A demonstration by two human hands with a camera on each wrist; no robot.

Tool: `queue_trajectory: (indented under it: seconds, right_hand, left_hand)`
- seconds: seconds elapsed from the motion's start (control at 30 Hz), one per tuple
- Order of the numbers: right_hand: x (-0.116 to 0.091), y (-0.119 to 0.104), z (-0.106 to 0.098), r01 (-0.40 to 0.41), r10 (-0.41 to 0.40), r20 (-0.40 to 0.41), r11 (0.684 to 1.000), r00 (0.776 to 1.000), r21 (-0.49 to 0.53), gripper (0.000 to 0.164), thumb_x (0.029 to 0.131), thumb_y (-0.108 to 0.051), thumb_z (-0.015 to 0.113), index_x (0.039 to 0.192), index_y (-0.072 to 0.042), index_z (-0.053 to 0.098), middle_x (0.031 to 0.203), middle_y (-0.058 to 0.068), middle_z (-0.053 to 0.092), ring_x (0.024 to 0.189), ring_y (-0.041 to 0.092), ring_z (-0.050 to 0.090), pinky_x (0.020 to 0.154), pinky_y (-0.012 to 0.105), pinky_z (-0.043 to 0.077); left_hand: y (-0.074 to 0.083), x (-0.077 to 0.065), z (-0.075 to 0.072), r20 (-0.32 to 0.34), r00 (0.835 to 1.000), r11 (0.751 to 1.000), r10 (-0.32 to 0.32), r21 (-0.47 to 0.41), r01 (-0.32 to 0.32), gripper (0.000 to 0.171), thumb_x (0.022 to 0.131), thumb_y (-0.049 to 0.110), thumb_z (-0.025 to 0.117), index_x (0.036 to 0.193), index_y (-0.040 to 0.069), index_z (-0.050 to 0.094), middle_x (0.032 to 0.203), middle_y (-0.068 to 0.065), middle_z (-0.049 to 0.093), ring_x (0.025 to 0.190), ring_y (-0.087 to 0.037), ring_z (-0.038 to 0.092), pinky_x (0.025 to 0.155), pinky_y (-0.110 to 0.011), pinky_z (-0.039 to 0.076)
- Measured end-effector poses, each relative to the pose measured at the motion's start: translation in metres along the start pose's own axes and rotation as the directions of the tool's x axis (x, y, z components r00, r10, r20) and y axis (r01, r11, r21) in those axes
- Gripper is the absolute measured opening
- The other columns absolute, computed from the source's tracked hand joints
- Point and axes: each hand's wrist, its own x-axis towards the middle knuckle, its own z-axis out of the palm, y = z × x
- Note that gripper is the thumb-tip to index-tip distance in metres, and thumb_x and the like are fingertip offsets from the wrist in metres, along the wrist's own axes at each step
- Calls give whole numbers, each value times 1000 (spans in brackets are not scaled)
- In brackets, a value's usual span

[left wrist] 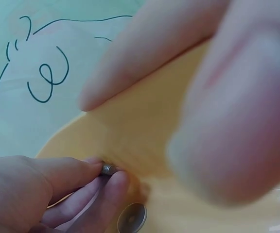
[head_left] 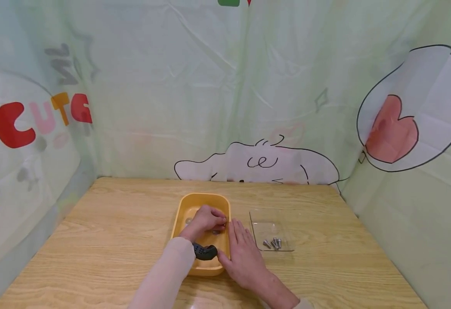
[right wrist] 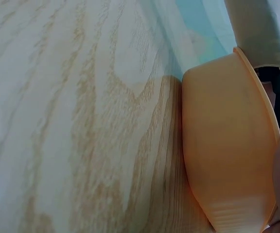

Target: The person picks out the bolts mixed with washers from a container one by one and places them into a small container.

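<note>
In the head view, my left hand is inside the yellow tray, near its right wall. Between thumb and fingertips it pinches a small metal screw, whose ridged thread shows in the left wrist view. Just below those fingers a round silver disc lies on the tray floor. My right hand rests along the tray's right rim with its fingers straight, pointing forward, and the thumb at the rim. Blurred and large, right-hand fingers fill the right of the left wrist view.
A clear plastic dish stands right of the yellow tray, with several metal screws at its near edge. Another small round piece lies in the yellow tray. The wooden table ends at a printed curtain.
</note>
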Motion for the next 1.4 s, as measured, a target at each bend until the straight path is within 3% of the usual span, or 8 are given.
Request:
queue_trajectory:
  seconds: [0.23, 0.6, 0.83, 0.97, 1.17, 1.4]
  right_hand:
    - [-2, 0, 1, 37, -37, -19, 999, 999, -10, 81, 100, -53, 44, 154, 4, 24, 163, 21, 20, 153, 35, 17, 124, 56, 19]
    - [-4, 3, -2, 24, -24, -10, 1000, 1000, 8, 89, 100, -65, 32, 156, 2, 17, 165, 19, 14, 154, 33, 13, 125, 54, 16]
    - [-6, 8, -12, 32, -31, -42, 999, 999, 19, 84, 102, -56, 39, 156, 4, 15, 165, 19, 12, 154, 33, 10, 125, 51, 16]
    - [-9, 13, -19, 20, -19, -49, 1000, 999, 16, 83, 102, -56, 37, 156, 2, 13, 166, 17, 8, 155, 32, 9, 126, 51, 15]
    - [-12, 24, -29, 19, -18, -116, 1000, 993, 4, 81, 103, -52, 41, 155, 4, 17, 165, 20, 13, 153, 36, 14, 124, 55, 19]
    - [-14, 34, -36, -19, 20, -112, 1000, 994, 9, 85, 102, -60, 32, 157, 2, 11, 166, 19, 10, 154, 36, 10, 124, 55, 17]
  left_hand:
    - [0, -2, -4, 13, 1000, 999, -17, -31, 18, 15, 93, 7, 67, 106, 3, 74, 95, -10, 73, 82, -22, 75, 82, -34, 62]
    - [7, -6, -9, 41, 997, 996, 64, -67, -61, 21, 93, 9, 67, 110, -1, 72, 95, -11, 73, 82, -18, 74, 84, -35, 61]
    - [13, -6, -9, 32, 998, 995, 59, -78, -56, 20, 92, 13, 69, 109, 2, 72, 96, -10, 73, 82, -16, 74, 90, -38, 59]
    - [15, -6, -10, 35, 996, 991, 80, -110, -75, 20, 93, 12, 69, 110, 1, 71, 97, -11, 72, 84, -17, 74, 94, -43, 57]
    - [22, -7, -12, 46, 993, 981, 113, -163, -104, 23, 93, 10, 68, 112, -1, 70, 99, -13, 73, 88, -22, 75, 97, -47, 55]
    - [31, -11, -6, 64, 992, 976, 110, -197, -96, 24, 91, 10, 70, 112, -2, 70, 98, -13, 72, 84, -18, 74, 95, -45, 56]
